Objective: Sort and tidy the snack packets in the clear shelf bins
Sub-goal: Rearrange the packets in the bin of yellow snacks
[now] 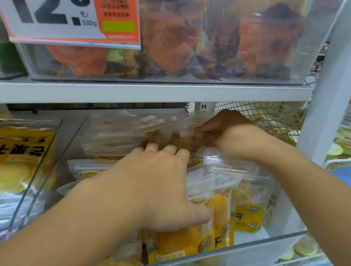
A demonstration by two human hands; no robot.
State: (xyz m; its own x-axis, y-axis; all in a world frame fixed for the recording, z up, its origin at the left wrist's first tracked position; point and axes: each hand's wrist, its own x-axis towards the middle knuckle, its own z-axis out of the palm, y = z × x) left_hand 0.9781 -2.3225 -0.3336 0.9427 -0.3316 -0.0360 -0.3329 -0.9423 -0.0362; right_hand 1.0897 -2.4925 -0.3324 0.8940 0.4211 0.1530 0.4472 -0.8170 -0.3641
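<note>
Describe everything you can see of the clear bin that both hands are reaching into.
The clear bin looks like transparent plastic, open on top, with a low front wall. It sits on the lower white shelf, beside another clear bin on its left. Inside lie many see-through packets of yellow dried fruit, some stacked flat at the back, some upright in front. The left hand presses on the packets; the right hand pinches a packet edge at the back.
</note>
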